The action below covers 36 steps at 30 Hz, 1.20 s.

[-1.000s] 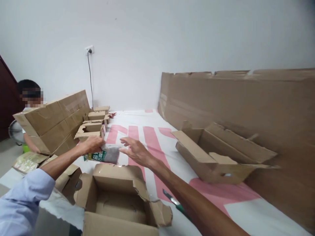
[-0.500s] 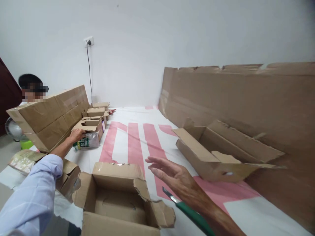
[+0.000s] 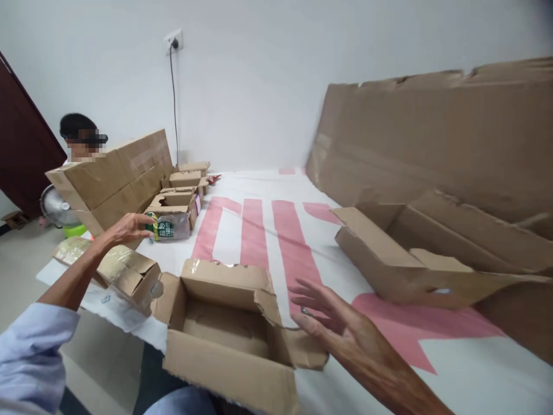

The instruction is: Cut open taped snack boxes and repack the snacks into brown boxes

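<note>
My left hand point(image 3: 132, 227) reaches to the far left, thumb and fingers around the near end of a clear plastic packet point(image 3: 170, 226) with a green label. The packet lies against a small open carton point(image 3: 175, 200). My right hand point(image 3: 330, 317) holds nothing; its fingers are apart above the table, just right of an open cardboard box point(image 3: 231, 360). Between its thumb and fingers shows a small metal blade tip point(image 3: 306, 312); the rest of that knife is hidden under the hand.
A larger open box point(image 3: 389, 271) stands on the right before a tall cardboard sheet point(image 3: 432, 132). Stacked cartons point(image 3: 125, 173) line the left, with a person point(image 3: 82, 135) behind them. Taped boxes point(image 3: 125, 268) sit at the table's left edge. A fan point(image 3: 56, 204) stands beyond.
My left hand has drawn back from the carton's edge to the packet's end. My right hand now covers the green-handled knife, which showed beside it before. The view has shifted.
</note>
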Each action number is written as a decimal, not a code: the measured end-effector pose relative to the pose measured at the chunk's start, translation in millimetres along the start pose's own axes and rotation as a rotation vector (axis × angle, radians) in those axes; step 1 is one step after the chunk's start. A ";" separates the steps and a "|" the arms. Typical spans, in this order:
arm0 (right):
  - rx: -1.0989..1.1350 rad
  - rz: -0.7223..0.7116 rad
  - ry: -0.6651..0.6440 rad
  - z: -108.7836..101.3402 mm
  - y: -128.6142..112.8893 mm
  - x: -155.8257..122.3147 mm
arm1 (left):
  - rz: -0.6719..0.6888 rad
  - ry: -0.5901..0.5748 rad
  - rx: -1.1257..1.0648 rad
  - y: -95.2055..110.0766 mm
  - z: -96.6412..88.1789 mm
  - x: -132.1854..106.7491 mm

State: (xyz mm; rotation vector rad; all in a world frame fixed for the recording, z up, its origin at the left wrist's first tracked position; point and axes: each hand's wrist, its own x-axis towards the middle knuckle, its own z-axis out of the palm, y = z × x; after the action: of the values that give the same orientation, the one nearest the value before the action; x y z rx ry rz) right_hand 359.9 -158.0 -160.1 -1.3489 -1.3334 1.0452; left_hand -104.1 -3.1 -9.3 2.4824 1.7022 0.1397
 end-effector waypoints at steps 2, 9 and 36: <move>0.018 -0.007 0.038 0.3 1.9 -5.0 | 0.004 -0.087 -0.022 8.5 5.8 -34.4; -0.076 0.036 0.047 15.7 -1.8 -28.2 | -0.030 -0.168 0.228 37.3 58.4 -94.6; -0.115 -0.228 0.034 59.2 16.8 -43.3 | 0.078 0.146 -0.067 125.8 144.5 -139.3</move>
State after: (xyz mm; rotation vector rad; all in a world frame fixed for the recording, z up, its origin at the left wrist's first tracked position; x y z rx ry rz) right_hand 303.3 -197.6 -190.0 -1.2574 -1.5012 0.7984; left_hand -17.0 -185.6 -132.7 2.5461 1.6244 0.3883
